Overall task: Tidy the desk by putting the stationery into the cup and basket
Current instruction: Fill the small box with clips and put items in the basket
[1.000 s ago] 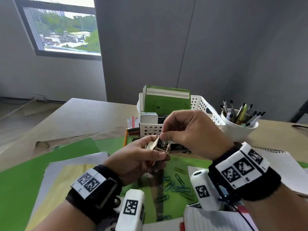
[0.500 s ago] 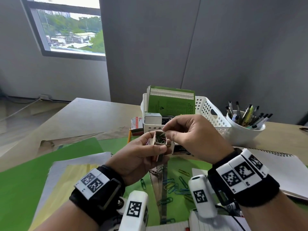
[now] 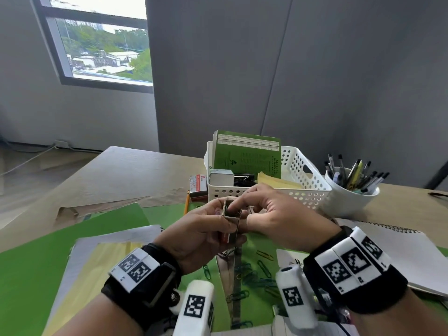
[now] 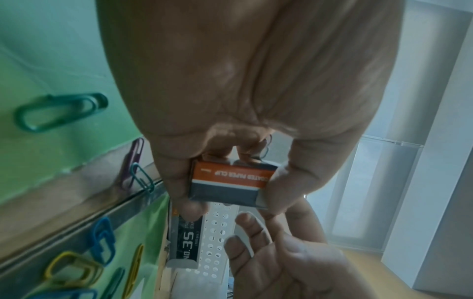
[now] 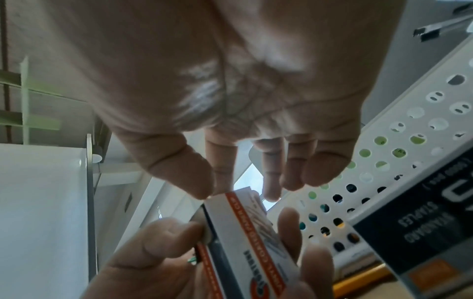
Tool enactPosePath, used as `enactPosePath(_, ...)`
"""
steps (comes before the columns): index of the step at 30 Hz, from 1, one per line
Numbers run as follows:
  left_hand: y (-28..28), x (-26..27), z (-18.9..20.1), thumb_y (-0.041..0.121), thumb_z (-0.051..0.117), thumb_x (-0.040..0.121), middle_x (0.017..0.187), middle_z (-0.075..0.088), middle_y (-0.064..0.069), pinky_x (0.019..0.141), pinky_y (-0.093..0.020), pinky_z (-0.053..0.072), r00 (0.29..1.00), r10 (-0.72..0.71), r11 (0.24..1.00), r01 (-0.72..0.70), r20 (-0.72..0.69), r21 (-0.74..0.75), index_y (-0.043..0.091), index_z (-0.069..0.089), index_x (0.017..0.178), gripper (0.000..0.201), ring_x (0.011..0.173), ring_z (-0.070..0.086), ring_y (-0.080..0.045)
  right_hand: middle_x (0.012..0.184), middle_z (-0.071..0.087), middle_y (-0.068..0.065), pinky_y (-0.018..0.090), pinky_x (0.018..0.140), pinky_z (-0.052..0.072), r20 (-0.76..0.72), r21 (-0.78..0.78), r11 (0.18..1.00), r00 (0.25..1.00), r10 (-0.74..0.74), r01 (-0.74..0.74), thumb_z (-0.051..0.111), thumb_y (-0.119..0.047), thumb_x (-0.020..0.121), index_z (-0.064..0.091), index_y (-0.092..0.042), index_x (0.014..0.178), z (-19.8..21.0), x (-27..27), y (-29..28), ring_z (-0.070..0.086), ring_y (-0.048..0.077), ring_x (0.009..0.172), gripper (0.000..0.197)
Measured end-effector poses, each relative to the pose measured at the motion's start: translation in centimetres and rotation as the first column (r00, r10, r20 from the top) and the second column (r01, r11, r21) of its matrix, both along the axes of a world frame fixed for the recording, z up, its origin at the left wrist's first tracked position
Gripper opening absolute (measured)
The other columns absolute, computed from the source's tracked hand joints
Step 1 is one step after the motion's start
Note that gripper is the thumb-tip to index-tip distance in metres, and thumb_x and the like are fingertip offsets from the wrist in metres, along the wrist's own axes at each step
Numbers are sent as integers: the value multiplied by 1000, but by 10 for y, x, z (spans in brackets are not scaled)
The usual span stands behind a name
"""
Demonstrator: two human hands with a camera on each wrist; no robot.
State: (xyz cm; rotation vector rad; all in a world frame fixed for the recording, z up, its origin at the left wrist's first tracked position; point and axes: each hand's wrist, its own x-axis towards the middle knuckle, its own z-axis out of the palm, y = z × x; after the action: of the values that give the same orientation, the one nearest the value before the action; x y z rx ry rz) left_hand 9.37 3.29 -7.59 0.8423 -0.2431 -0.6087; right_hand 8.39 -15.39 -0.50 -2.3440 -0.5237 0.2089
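**Paper clip box held over the cluttered surface**

The left hand (image 3: 201, 235) grasps a small paper clip box (image 3: 230, 215) with its open end up, fingers curled round its sides. The right hand (image 3: 278, 219) is released, its index fingertip at the box's open mouth. Loose paper clips (image 3: 254, 275) lie on the green sheet below. Behind stand the white basket (image 3: 300, 190) and the cup (image 3: 349, 202) of pens, toward the far edge.

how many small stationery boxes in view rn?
4: paper clip box in the left hand; staples box in front of the basket; grey box inside it; red-white box left of it. More may be hidden.
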Motion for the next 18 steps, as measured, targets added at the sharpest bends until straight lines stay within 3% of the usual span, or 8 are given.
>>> enactPosePath(4, 0, 0, -2, -10, 64, 72, 117, 62, -20, 95, -48, 47, 999, -1, 1000, 0, -36, -27, -1, 44, 144, 75, 101, 65, -30, 116, 56, -14, 18, 85, 53, 105, 84, 996, 993, -47, 38, 63, -23, 81, 77, -31, 91, 1, -1, 2, 59, 4, 102, 19)
enactPosePath(7, 1, 1, -2, -11, 60, 71, 123, 58, -22, 101, -53, 46, 998, -29, 999, 28, -52, -34, -1, 48, 142, 72, 101, 62, -30, 116, 59, -13, 19, 84, 56, 49, 54, 999, 999, 1, -4, 72, -16, 86, 75, -29, 96, 2, -4, 1, 62, 5, 104, 16)
enactPosePath(9, 1, 3, -2, -10, 55, 70, 126, 58, -25, 111, -61, 37, 995, -54, 997, 50, -78, -56, 1, 52, 140, 70, 101, 61, -33, 108, 64, -13, 23, 82, 59, 48, 61, 998, 999, -22, 19, 83, -26, 81, 66, -39, 103, 1, -3, -1, 65, 4, 100, 31)
enactPosePath(11, 2, 3, -3, -8, 49, 71, 127, 57, -29, 113, -64, 33, 990, -70, 990, 54, -121, -129, 1, 54, 138, 67, 99, 61, -36, 107, 67, -15, 23, 80, 59, 46, 49, 998, 998, -44, 41, 89, -36, 73, 59, -44, 111, 0, -1, -1, 66, 0, 98, 50)
enactPosePath(14, 1, 3, -3, -2, 46, 74, 131, 51, -31, 108, -63, 38, 985, -95, 975, 63, -144, -212, -1, 62, 129, 58, 101, 58, -39, 104, 70, -14, 22, 78, 59, 50, 92, 995, 998, -46, 41, 90, -24, 74, 61, -36, 115, -4, 1, 1, 67, -2, 93, 52)
enactPosePath(18, -1, 0, 4, 1, 34, 82, 137, 51, -38, 109, -65, 37, 991, -77, 990, 63, -108, -125, 3, 72, 118, 53, 122, 53, -53, 101, 71, 0, 27, 79, 61, 19, 279, 956, 995, -95, 86, 88, -7, 74, 66, -21, 109, -9, 6, -2, 70, 17, 92, 44)
